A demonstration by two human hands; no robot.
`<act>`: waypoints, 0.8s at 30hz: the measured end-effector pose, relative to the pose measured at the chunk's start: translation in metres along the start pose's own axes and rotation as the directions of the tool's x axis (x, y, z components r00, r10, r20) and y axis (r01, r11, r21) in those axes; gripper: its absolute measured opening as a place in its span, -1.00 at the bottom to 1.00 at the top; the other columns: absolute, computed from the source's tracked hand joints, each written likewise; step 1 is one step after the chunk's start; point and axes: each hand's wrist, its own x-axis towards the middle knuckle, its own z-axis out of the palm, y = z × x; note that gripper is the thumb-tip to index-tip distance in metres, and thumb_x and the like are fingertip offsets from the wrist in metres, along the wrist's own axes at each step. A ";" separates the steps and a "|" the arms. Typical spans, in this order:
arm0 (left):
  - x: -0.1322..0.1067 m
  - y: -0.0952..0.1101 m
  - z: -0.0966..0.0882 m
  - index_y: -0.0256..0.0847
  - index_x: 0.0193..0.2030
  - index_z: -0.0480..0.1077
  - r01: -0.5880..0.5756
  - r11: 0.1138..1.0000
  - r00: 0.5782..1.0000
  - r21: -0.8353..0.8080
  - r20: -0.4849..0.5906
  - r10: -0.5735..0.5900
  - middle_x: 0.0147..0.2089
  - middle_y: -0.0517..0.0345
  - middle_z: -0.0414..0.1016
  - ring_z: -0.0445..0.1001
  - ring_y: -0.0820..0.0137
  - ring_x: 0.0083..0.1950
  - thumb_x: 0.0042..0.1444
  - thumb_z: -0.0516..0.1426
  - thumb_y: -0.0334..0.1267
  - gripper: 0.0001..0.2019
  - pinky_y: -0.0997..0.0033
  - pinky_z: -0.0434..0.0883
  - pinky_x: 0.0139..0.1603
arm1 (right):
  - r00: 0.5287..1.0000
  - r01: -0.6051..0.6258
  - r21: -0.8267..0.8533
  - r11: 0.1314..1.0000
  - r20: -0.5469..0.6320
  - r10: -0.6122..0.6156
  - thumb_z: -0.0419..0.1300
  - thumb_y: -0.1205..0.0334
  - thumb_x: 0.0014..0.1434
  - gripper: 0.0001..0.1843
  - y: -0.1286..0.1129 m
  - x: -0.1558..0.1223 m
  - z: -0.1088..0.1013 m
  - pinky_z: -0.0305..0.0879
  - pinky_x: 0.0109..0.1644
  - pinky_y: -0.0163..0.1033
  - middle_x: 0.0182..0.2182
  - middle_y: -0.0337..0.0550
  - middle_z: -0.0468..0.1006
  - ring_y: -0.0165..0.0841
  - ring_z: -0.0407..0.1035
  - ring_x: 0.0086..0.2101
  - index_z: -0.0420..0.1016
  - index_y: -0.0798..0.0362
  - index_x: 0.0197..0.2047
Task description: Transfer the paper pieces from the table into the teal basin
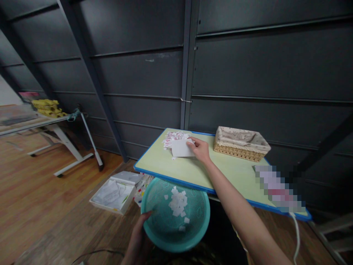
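My left hand (142, 228) grips the left rim of a round teal plastic basket (202, 217), its thumb over the edge and the other fingers hidden underneath. Small white paper pieces (178, 202) lie inside the basket, mostly heaped in the middle. Over the table, my right hand (199, 148) pinches the right side of a flat white card (182, 148). Just behind that card is a pile of paper scraps (172, 137) with reddish marks, partly covered by it. The basket sits below the front edge of the pale yellow-green table (193, 173) with blue trim.
A cloth-lined wicker basket (239, 145) stands at the table's back right. A pixelated object (275, 187) with a white cable (296, 235) lies at the right end. On the floor, an open white box (113, 195) is at left. Dark wall panels (138, 73) rise behind the table.
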 end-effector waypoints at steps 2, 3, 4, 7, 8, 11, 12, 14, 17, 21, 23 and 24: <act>-0.002 0.000 0.001 -0.52 0.28 0.20 0.004 1.000 1.000 -0.013 -0.002 -0.004 -0.28 -0.16 0.71 0.52 -0.08 0.07 -0.02 0.16 -0.44 -0.34 -0.11 0.38 0.17 | 1.000 0.008 -0.016 1.000 0.017 -0.007 0.17 0.01 0.10 -0.58 0.000 0.000 0.000 0.35 -0.25 -0.21 -0.26 -0.09 0.66 -0.26 0.47 -0.40 0.62 0.08 -0.08; -0.002 0.000 0.002 -0.50 0.29 0.20 0.010 1.000 1.000 -0.018 -0.002 -0.010 -0.26 -0.16 0.71 0.51 -0.08 0.08 -0.01 0.16 -0.43 -0.34 -0.13 0.39 0.16 | 1.000 0.012 -0.026 1.000 0.019 -0.011 0.17 0.01 0.11 -0.58 0.000 0.000 0.000 0.34 -0.25 -0.21 -0.26 -0.09 0.66 -0.26 0.47 -0.40 0.62 0.08 -0.08; -0.003 0.000 0.002 -0.49 0.29 0.20 0.016 1.000 1.000 -0.022 -0.005 -0.016 -0.23 -0.16 0.70 0.50 -0.10 0.09 -0.02 0.17 -0.42 -0.33 -0.15 0.39 0.15 | 1.000 0.015 -0.041 0.999 0.015 -0.014 0.16 0.02 0.11 -0.58 0.000 0.000 -0.001 0.34 -0.25 -0.21 -0.26 -0.09 0.66 -0.25 0.47 -0.39 0.62 0.08 -0.08; -0.002 -0.001 0.000 -0.48 0.30 0.19 0.022 0.999 1.000 -0.032 -0.014 -0.022 -0.18 -0.19 0.69 0.47 -0.14 0.11 -0.04 0.20 -0.40 -0.29 -0.19 0.42 0.10 | 1.000 0.014 -0.110 0.994 -0.019 -0.016 0.13 0.04 0.13 -0.60 0.000 0.000 -0.003 0.33 -0.22 -0.21 -0.27 -0.10 0.66 -0.24 0.48 -0.36 0.62 0.05 -0.07; -0.002 -0.001 0.000 -0.49 0.30 0.20 0.021 0.999 1.000 -0.037 -0.011 -0.022 -0.18 -0.20 0.69 0.47 -0.15 0.11 -0.05 0.21 -0.40 -0.29 -0.19 0.43 0.10 | 0.999 0.009 -0.137 0.991 -0.033 -0.014 0.13 0.05 0.13 -0.60 0.000 0.001 -0.004 0.33 -0.21 -0.20 -0.27 -0.11 0.66 -0.24 0.48 -0.36 0.62 0.03 -0.07; 0.000 -0.002 -0.002 -0.47 0.26 0.26 0.027 0.998 1.000 -0.048 0.011 -0.026 -0.18 -0.21 0.69 0.47 -0.16 0.11 -0.05 0.21 -0.39 -0.33 -0.17 0.42 0.11 | 0.998 -0.002 -0.203 0.979 -0.060 -0.010 0.12 0.06 0.14 -0.61 -0.002 0.001 -0.006 0.32 -0.19 -0.20 -0.29 -0.13 0.66 -0.24 0.47 -0.37 0.62 0.01 -0.06; 0.001 -0.002 -0.003 -0.45 0.25 0.28 0.029 0.998 0.999 -0.050 0.016 -0.028 -0.17 -0.20 0.69 0.47 -0.15 0.11 -0.04 0.20 -0.39 -0.35 -0.17 0.41 0.12 | 0.998 -0.005 -0.222 0.975 -0.069 -0.010 0.12 0.07 0.14 -0.61 -0.003 0.001 -0.007 0.32 -0.20 -0.21 -0.30 -0.13 0.66 -0.25 0.46 -0.38 0.62 0.00 -0.06; 0.002 -0.002 -0.003 -0.44 0.25 0.28 0.031 0.998 0.999 -0.051 0.021 -0.030 -0.18 -0.19 0.69 0.49 -0.15 0.09 -0.03 0.19 -0.39 -0.36 -0.17 0.38 0.15 | 0.996 -0.012 -0.248 0.969 -0.090 -0.010 0.11 0.07 0.14 -0.62 -0.004 0.001 -0.008 0.30 -0.22 -0.21 -0.33 -0.14 0.66 -0.25 0.45 -0.41 0.62 -0.02 -0.06; 0.001 -0.002 -0.003 -0.53 0.28 0.20 0.037 0.998 0.999 -0.040 0.036 -0.036 -0.25 -0.20 0.70 0.52 -0.14 0.04 -0.01 0.18 -0.39 -0.33 -0.15 0.38 0.15 | 0.993 -0.035 -0.276 0.960 -0.122 0.002 0.10 0.07 0.14 -0.61 -0.006 0.001 -0.010 0.28 -0.24 -0.21 -0.37 -0.13 0.65 -0.25 0.43 -0.43 0.62 -0.01 -0.05; -0.002 0.000 -0.001 -0.62 0.31 0.12 0.043 0.998 0.999 -0.050 0.029 -0.041 -0.33 -0.18 0.70 0.52 -0.13 0.05 0.00 0.18 -0.40 -0.29 -0.12 0.42 0.11 | 0.993 -0.063 -0.282 0.957 -0.115 0.032 0.10 0.07 0.13 -0.60 -0.006 0.003 -0.011 0.26 -0.26 -0.22 -0.42 -0.14 0.64 -0.25 0.41 -0.45 0.62 0.01 -0.07; -0.003 0.000 0.001 -0.61 0.29 0.15 0.044 0.997 0.999 -0.062 0.018 -0.043 -0.34 -0.15 0.70 0.51 -0.12 0.08 0.00 0.18 -0.40 -0.31 -0.11 0.44 0.10 | 0.992 -0.069 -0.258 0.964 -0.123 0.038 0.09 0.06 0.13 -0.60 -0.006 0.003 -0.011 0.26 -0.27 -0.23 -0.42 -0.15 0.63 -0.26 0.42 -0.44 0.63 0.01 -0.08; -0.003 0.000 0.001 -0.59 0.29 0.18 0.045 0.997 0.999 -0.064 0.023 -0.044 -0.33 -0.15 0.70 0.49 -0.12 0.09 0.00 0.18 -0.40 -0.33 -0.09 0.44 0.10 | 0.991 -0.068 -0.248 0.966 -0.132 0.036 0.09 0.05 0.13 -0.60 -0.006 0.003 -0.012 0.26 -0.27 -0.23 -0.41 -0.15 0.64 -0.26 0.42 -0.43 0.63 0.01 -0.09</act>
